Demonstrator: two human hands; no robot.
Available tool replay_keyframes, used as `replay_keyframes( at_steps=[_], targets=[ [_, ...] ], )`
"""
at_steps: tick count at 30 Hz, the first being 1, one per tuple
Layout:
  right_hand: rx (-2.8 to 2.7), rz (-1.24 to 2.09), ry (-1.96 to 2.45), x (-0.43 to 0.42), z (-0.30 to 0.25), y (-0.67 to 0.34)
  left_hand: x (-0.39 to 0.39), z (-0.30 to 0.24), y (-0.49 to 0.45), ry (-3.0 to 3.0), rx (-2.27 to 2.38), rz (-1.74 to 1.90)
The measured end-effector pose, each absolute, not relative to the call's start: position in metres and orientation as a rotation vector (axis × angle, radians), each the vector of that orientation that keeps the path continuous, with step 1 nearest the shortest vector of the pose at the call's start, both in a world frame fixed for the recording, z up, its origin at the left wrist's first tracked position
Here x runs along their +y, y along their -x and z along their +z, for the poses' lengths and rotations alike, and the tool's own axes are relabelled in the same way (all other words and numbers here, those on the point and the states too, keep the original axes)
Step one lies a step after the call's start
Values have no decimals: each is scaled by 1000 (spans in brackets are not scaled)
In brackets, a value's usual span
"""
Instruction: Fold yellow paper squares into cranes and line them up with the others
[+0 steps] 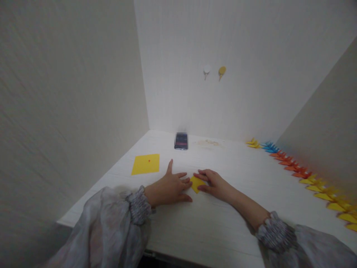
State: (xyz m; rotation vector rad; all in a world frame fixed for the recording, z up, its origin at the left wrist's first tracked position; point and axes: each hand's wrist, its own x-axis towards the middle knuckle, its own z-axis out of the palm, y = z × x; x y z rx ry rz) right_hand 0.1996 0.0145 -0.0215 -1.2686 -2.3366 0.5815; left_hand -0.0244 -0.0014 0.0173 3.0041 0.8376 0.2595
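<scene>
A small folded piece of yellow paper lies on the white table between my two hands. My left hand rests with its fingers spread, the fingertips at the paper's left edge and one finger pointing away toward the back. From the other side, my right hand grips the paper, with its fingers over the upper part and the thumb at the lower right edge. My right fingers partly cover the paper, so its full outline is hidden. Farther left lies a flat yellow paper sheet with a small reddish mark.
A phone lies by the back wall. Along the right side runs a row of folded paper cranes, yellow, orange-red and blue. A white hook and a yellow hook are on the wall.
</scene>
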Motion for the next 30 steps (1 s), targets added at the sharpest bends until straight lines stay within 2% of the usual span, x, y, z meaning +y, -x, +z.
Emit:
replay_keyframes(
  at_steps=[5, 8, 13, 19, 24, 30],
  targets=[
    [-2380, 582, 1212, 11, -23, -205, -1, 18, 25, -2857, 836, 337],
    [-2442, 548, 1155, 5, -22, -204, 5, 14, 24, -2660, 997, 462],
    [-2538, 302, 1165, -5, -18, -187, 14, 3, 19, -2356, 1166, 613],
    [-2623, 25, 1030, -15, -15, -174, 17, -4, 18, -2219, 1102, 715],
    [-2612, 77, 1023, -18, -9, -176, 20, -6, 17, -2051, 1105, 753],
    [-2429, 186, 1256, -18, -4, -179, 20, -6, 12, -1749, 1102, 786]
  ],
)
